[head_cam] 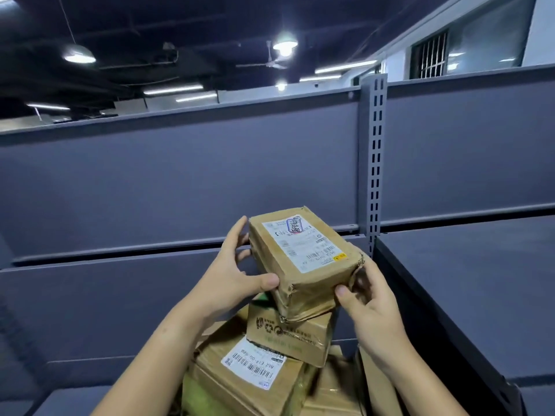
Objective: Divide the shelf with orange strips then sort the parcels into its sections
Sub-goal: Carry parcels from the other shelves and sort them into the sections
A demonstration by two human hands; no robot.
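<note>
A: What are the fingers doing?

B: Both hands grasp one parcel [303,259], a taped brown box with a white shipping label on top. The left hand [237,271] has its thumb pressed on the box's near left corner, and its fingers [240,232] curl round the far left side. The right hand [369,298] pinches the near right corner, thumb on the front face, other fingers wrapped behind the crumpled end.

A: Is the box resting on anything?

B: It is tilted, far end higher, and its near lower edge sits at or just above a second carton [288,334] directly beneath the fingers. I cannot tell whether the two touch.

A: And below that?

B: The second carton, printed with green recycling marks, tops a heap of parcels [249,382]. Under the left wrist lies a larger box with a barcode label [252,363]. More cardboard shows under the right forearm.

A: Where is the shelf?

B: Behind and around the hands. A grey back panel [180,181] rises beyond the fingers. To the right of the right hand a slotted upright post [375,157] stands, and past it a dark shelf board [468,265] extends toward the viewer. Far above, ceiling lamps [285,45] glow.
</note>
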